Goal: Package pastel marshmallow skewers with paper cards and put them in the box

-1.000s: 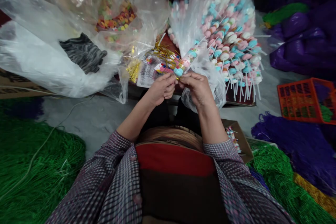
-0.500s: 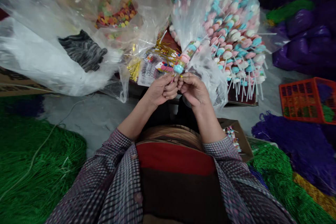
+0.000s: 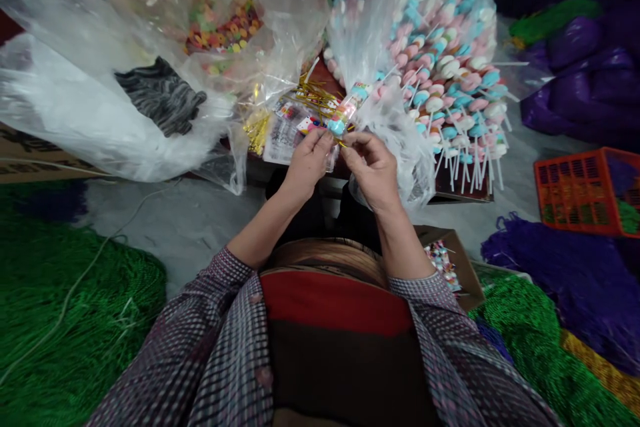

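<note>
My left hand point(image 3: 311, 159) pinches the lower end of a wrapped marshmallow skewer point(image 3: 338, 125), whose clear printed sleeve slants up and to the right. Close beside it, my right hand point(image 3: 371, 163) has thumb and forefinger closed on a gold twist tie point(image 3: 342, 143) at the sleeve's gathered end. Just beyond the fingers lie loose gold twist ties point(image 3: 315, 95) and a stack of printed clear bags point(image 3: 285, 137). Unwrapped marshmallow skewers point(image 3: 450, 97) with white sticks are piled to the right, partly inside a plastic bag.
A clear bag of small orange and yellow sweets point(image 3: 230, 30) stands at the back left. Dark grey fabric point(image 3: 163, 97) lies on white plastic. A cardboard box point(image 3: 467, 273) sits by my right elbow, with an orange crate point(image 3: 570, 193) farther right. Green strands point(image 3: 75, 307) cover the left floor.
My left fingers have straightened from a curled grip. The right hand has shifted slightly, and more of the gold tie shows between the hands. The skewer has moved slightly to the left.
</note>
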The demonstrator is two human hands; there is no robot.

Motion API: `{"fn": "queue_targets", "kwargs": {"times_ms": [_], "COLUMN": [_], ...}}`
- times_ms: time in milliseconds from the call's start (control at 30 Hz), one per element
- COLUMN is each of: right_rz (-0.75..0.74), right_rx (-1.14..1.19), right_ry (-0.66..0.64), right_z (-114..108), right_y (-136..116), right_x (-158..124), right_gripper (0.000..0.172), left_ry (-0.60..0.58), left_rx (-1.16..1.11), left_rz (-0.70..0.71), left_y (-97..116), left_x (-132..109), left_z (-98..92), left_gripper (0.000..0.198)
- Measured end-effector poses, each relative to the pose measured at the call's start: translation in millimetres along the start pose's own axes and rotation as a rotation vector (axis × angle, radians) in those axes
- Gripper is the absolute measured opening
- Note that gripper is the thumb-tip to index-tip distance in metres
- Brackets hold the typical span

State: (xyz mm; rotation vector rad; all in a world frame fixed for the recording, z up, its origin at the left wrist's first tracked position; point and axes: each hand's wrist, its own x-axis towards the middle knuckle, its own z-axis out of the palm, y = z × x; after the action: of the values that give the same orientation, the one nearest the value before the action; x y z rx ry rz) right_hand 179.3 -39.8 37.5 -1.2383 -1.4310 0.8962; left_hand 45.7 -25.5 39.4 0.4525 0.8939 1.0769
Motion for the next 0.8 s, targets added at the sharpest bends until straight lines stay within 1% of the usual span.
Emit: {"fn": "queue_targets", "kwargs": {"times_ms": [67,133,167,267,400,500,567,600,700,800], "right_rz": [-0.102,-0.22,-0.272,-0.395,-0.508,-0.523,-0.501,-0.489,-0.44,-0.352], "right_rx": [-0.101,-0.258,-0.335,-0.518,-0.657,-0.713,-0.737,-0.74,-0.7,-0.571], "right_ry": [-0.052,-0.06,-0.044,0.037,0.119,0.145,0.154,0.162,0.182,0.167], "right_z": [-0.9,0.5,1.9,6.5,9.7,10.2,10.1,10.0,8.8,7.4], "right_y": [2.6,9.0,13.3,26.5,33.7,32.0,30.4,29.5,25.9,19.5], "right_x": [-0.6,-0.2,0.3,2.8,5.7,6.3,6.2,6.1,6.1,6.2], "right_gripper": [0.019,0.014,0.013,0.021,0.029,0.029,0.03,0.03,0.029,0.024], "left_ry": [0.033,0.043,0.043,0.034,0.03,0.03,0.023,0.02,0.028,0.058], "left_rx": [0.005,0.027,0.039,0.082,0.108,0.121,0.18,0.236,0.477,0.71], "left_rz": [0.026,0.009,-0.007,-0.017,0.022,0.064,0.14,0.203,0.465,0.704], "left_y": [0.2,-0.5,-1.0,-1.7,-1.9,-5.5,-11.4,-15.1,-26.4,-32.5], "left_x": [-0.6,-1.1,-1.5,-3.3,-7.0,-5.9,-1.6,1.3,9.8,12.8], "left_z": [0.7,1.5,1.8,3.5,7.3,7.3,3.4,0.3,-10.9,-18.9], "left_gripper": [0.024,0.022,0.022,0.024,0.025,0.025,0.025,0.027,0.034,0.042]}}
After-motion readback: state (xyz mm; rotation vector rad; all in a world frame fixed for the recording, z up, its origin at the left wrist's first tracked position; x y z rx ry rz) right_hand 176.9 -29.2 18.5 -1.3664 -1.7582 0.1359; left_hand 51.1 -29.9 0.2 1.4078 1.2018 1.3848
